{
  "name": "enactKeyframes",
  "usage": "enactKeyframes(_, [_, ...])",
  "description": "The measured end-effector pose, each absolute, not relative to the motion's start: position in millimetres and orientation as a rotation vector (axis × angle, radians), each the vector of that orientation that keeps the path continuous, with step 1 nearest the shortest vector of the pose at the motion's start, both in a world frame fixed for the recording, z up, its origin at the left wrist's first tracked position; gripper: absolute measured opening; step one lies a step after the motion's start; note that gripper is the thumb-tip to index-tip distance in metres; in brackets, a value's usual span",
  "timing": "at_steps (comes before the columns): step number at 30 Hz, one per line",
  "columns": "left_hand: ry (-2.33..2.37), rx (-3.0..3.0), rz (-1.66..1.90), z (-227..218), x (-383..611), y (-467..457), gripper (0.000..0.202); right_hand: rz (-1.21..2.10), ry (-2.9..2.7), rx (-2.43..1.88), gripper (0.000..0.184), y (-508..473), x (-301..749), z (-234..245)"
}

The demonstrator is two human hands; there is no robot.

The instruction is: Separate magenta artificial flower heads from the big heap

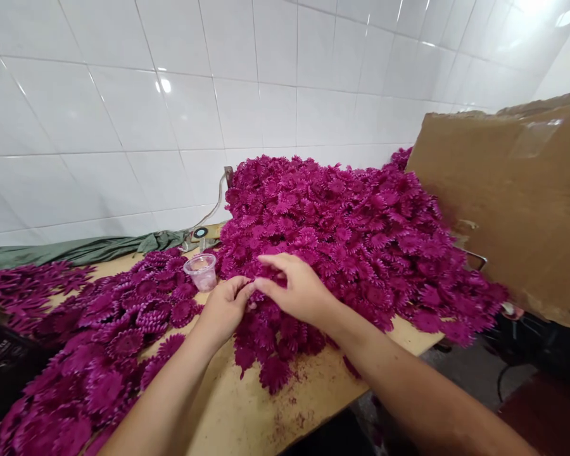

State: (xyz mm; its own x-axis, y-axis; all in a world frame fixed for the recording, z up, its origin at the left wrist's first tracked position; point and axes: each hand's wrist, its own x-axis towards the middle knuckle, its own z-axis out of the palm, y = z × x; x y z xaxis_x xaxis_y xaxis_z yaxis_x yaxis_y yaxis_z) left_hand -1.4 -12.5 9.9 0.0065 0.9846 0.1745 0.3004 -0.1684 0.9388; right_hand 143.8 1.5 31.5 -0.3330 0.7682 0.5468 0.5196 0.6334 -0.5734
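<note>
My left hand (pixel 228 304) is pinched closed, thumb against fingers, over the front of the table. Its fingertips meet those of my right hand (pixel 297 290), which is curled with the forefinger raised away from the thumb. Whatever sits between the fingertips is too small or hidden to make out; a dark magenta bit shows there. Behind and below both hands spreads a large heap of magenta artificial flowers (pixel 313 215). Just left of my left hand stands a small clear plastic cup (pixel 202 272) with whitish stuff inside.
More magenta flower heads (pixel 123 342) cover the left of the wooden table (pixel 237 418). A green cloth (pixel 90 251) lies along the white tiled wall (pixel 180 114). At right, a big cardboard box (pixel 508 202) rises beside the heap. A dark object (pixel 9 361) stands at the left edge.
</note>
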Motion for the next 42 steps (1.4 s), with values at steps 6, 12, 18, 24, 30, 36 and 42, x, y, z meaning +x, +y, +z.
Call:
enactKeyframes(6, [1.475,1.567,1.191,9.6,-0.1,-10.4,0.048,0.863,-1.924,-0.946,0.011,-3.7,131.2,17.2])
enactKeyframes(12, [1.321,1.592,1.211,12.9,7.8,-18.8,0.036,0.701,-1.684,-1.067,0.011,13.8,135.8,15.2])
enactKeyframes(18, [1.318,1.523,1.174,18.3,3.0,-23.4,0.037,0.509,-1.47,-1.191,0.012,51.1,169.7,21.6])
enactKeyframes(24, [1.342,1.485,1.17,11.0,1.8,-17.5,0.045,0.408,-1.74,-1.035,0.02,17.5,160.0,26.8])
enactKeyframes(30, [1.402,1.519,1.217,8.9,3.6,-14.5,0.051,1.06,-1.775,-0.881,0.003,-0.5,132.7,21.0])
enactKeyframes(36, [1.285,1.591,1.201,12.9,6.3,-20.5,0.037,0.927,-1.558,-0.948,0.006,18.2,135.9,15.5])
enactKeyframes(42, [1.221,1.458,1.198,16.4,3.1,-23.5,0.029,0.666,-1.371,-1.151,0.01,47.6,164.6,22.2])
